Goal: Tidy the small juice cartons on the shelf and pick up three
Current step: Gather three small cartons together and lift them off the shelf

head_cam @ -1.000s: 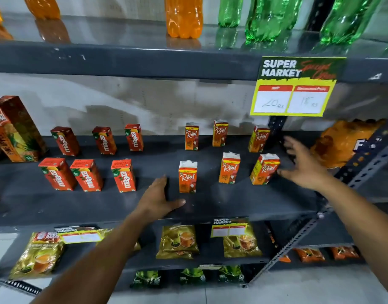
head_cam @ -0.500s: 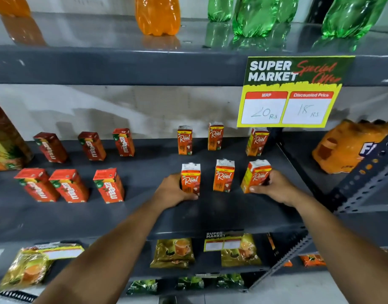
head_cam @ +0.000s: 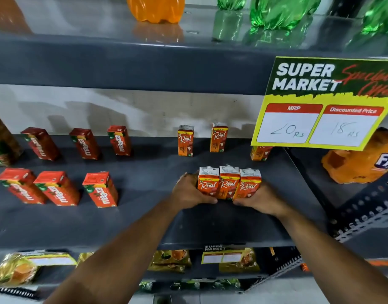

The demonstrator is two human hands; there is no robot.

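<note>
Three small orange Real juice cartons (head_cam: 229,184) stand pressed side by side on the dark grey shelf (head_cam: 158,218). My left hand (head_cam: 188,194) clasps the left carton and my right hand (head_cam: 258,198) clasps the right one, squeezing the row between them. Behind them stand three more Real cartons: one (head_cam: 185,140) at back left, one (head_cam: 218,137) at back centre, and one (head_cam: 260,152) half hidden under the price sign. Several red Maaza cartons (head_cam: 100,189) stand in two rows to the left.
A yellow and green price sign (head_cam: 324,106) hangs from the upper shelf at right. Orange and green bottles (head_cam: 154,8) stand above. An orange snack bag (head_cam: 357,163) lies at right beside a perforated metal strut (head_cam: 364,218). Sachets fill the lower shelf.
My hands closed in from either side and pushed the three front Real cartons together into a tight row. The view moved closer to the shelf.
</note>
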